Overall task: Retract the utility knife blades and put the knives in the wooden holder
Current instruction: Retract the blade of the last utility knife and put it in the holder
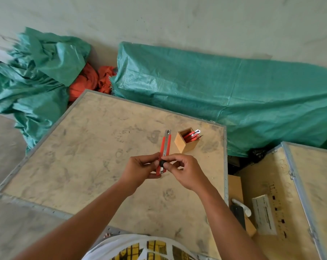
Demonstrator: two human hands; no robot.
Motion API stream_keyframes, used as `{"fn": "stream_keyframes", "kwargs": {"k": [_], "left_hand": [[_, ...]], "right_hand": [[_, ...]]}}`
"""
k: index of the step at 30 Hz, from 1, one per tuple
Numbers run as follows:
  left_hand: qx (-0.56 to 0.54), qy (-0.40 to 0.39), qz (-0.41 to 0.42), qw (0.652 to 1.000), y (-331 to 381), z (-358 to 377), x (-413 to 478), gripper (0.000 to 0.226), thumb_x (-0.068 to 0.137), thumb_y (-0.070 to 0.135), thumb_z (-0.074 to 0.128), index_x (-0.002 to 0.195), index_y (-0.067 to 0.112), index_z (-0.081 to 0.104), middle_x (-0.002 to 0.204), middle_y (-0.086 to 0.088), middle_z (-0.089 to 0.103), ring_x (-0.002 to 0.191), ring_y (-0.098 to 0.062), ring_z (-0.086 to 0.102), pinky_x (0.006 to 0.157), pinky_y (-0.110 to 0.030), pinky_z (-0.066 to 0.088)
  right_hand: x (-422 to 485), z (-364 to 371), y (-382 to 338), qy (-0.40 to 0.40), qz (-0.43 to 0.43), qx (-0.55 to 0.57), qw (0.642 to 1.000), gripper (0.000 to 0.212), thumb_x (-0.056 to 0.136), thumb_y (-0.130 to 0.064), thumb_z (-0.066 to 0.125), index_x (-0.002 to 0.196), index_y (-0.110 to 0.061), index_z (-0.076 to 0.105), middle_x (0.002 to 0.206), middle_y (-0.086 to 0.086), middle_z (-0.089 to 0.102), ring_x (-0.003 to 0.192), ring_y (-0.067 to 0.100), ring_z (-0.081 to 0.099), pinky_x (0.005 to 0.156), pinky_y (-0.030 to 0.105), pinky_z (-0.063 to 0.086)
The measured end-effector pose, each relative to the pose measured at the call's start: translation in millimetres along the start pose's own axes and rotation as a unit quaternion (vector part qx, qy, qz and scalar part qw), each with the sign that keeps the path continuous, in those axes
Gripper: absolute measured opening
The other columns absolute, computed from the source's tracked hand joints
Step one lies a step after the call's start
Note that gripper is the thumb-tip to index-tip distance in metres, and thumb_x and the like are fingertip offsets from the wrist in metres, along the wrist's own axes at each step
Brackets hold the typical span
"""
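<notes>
- While gripping red utility knife (165,147) above crate top (95,147): left hand (140,167) pinching handle, right hand (181,170) fingers working black slider.
- Already standing in wooden holder (185,141) near far right corner: several knives.
- Remaining: holstering this one.

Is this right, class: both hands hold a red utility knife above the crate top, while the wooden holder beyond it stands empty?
Not quite. In the head view the wooden holder is not empty: several red knives already stand in it. The rest holds: the left hand and right hand hold the red utility knife above the crate top.
</notes>
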State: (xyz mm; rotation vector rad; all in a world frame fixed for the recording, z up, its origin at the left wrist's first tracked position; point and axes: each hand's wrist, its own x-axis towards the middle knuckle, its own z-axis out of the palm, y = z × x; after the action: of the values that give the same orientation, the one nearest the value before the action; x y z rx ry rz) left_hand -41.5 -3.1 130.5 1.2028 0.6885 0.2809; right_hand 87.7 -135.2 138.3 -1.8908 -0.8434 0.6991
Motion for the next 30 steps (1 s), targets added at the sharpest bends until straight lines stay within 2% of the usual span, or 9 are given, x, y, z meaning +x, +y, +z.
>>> {"fn": "stream_keyframes", "kwargs": {"k": [4, 9, 11, 14, 18, 20, 24, 26, 30], "left_hand": [[-0.011, 0.009, 0.000, 1.000, 2.1, 2.9, 1.4, 0.027, 0.090, -0.005, 0.062, 0.113, 0.007, 0.072, 0.096, -0.010, 0.079, 0.084, -0.025, 0.076, 0.074, -0.040, 0.063], [-0.015, 0.007, 0.012, 1.000, 6.7, 5.4, 3.7, 0.029, 0.090, -0.003, 0.062, 0.105, 0.019, 0.075, 0.094, -0.009, 0.079, 0.084, -0.024, 0.076, 0.075, -0.041, 0.063], [-0.016, 0.010, 0.015, 1.000, 7.2, 6.9, 5.0, 0.029, 0.090, -0.003, 0.063, 0.108, 0.016, 0.074, 0.097, -0.011, 0.078, 0.086, -0.025, 0.075, 0.076, -0.042, 0.063], [-0.002, 0.014, 0.014, 1.000, 6.7, 10.2, 7.1, 0.028, 0.090, -0.002, 0.063, 0.116, 0.007, 0.071, 0.104, -0.016, 0.076, 0.088, -0.029, 0.075, 0.077, -0.042, 0.063], [-0.001, 0.007, 0.022, 1.000, 6.6, 14.8, 9.7, 0.029, 0.090, -0.003, 0.063, 0.117, 0.004, 0.070, 0.104, -0.015, 0.077, 0.086, -0.026, 0.075, 0.078, -0.042, 0.063], [-0.001, 0.001, 0.025, 1.000, 6.9, 18.2, 11.7, 0.029, 0.090, -0.003, 0.063, 0.117, 0.005, 0.070, 0.104, -0.015, 0.077, 0.088, -0.027, 0.075, 0.078, -0.042, 0.063], [0.007, -0.010, 0.026, 1.000, 5.9, 28.0, 17.1, 0.029, 0.090, -0.003, 0.063, 0.111, 0.013, 0.073, 0.100, -0.010, 0.078, 0.087, -0.027, 0.076, 0.077, -0.041, 0.063], [0.011, -0.013, 0.023, 1.000, 4.5, 31.7, 20.8, 0.028, 0.090, -0.003, 0.063, 0.112, 0.010, 0.073, 0.099, -0.012, 0.078, 0.086, -0.027, 0.076, 0.076, -0.041, 0.063], [0.012, -0.035, 0.017, 0.999, 1.9, 39.5, 30.1, 0.030, 0.091, -0.004, 0.061, 0.112, 0.013, 0.073, 0.094, -0.010, 0.079, 0.084, -0.026, 0.077, 0.074, -0.039, 0.063]], "right_hand": [[-1.0, 5.0, -0.3, 0.048, -0.009, -0.014, 0.999, 0.015, 0.086, -0.024, 0.082, 0.097, -0.023, 0.073, 0.097, -0.010, 0.076, 0.078, 0.014, 0.072, 0.074, 0.024, 0.059], [1.6, -2.6, -2.2, 0.024, -0.032, 0.001, 0.999, 0.024, 0.089, -0.019, 0.079, 0.110, -0.029, 0.076, 0.103, -0.014, 0.076, 0.081, 0.014, 0.071, 0.077, 0.027, 0.061], [3.5, -3.5, -2.8, 0.037, -0.031, -0.009, 0.999, 0.018, 0.086, -0.020, 0.081, 0.103, -0.026, 0.078, 0.098, -0.016, 0.077, 0.078, 0.016, 0.069, 0.074, 0.029, 0.061], [3.8, -4.0, -3.7, 0.066, -0.030, -0.031, 0.997, 0.018, 0.082, -0.028, 0.084, 0.095, -0.023, 0.073, 0.093, -0.014, 0.075, 0.077, 0.014, 0.069, 0.070, 0.024, 0.058], [1.8, -12.8, -1.7, 0.045, -0.043, -0.014, 0.998, 0.022, 0.087, -0.025, 0.080, 0.107, -0.029, 0.073, 0.100, -0.013, 0.076, 0.080, 0.015, 0.070, 0.075, 0.027, 0.061], [1.0, -16.3, 0.6, 0.052, -0.046, -0.018, 0.997, 0.019, 0.087, -0.023, 0.080, 0.104, -0.029, 0.075, 0.100, -0.016, 0.076, 0.079, 0.015, 0.069, 0.073, 0.028, 0.061], [-1.4, -18.5, 5.0, 0.105, -0.025, -0.023, 0.994, 0.015, 0.084, -0.030, 0.083, 0.094, -0.025, 0.074, 0.090, -0.015, 0.075, 0.078, 0.012, 0.067, 0.066, 0.019, 0.056], [-1.6, -22.2, 8.4, 0.109, -0.015, -0.013, 0.994, 0.014, 0.085, -0.032, 0.081, 0.095, -0.026, 0.074, 0.093, -0.014, 0.076, 0.080, 0.009, 0.069, 0.068, 0.018, 0.056], [6.8, -41.9, 19.1, 0.112, -0.004, 0.037, 0.993, 0.021, 0.093, -0.031, 0.074, 0.114, -0.032, 0.075, 0.110, -0.016, 0.076, 0.101, 0.004, 0.072, 0.087, 0.030, 0.061]]}}
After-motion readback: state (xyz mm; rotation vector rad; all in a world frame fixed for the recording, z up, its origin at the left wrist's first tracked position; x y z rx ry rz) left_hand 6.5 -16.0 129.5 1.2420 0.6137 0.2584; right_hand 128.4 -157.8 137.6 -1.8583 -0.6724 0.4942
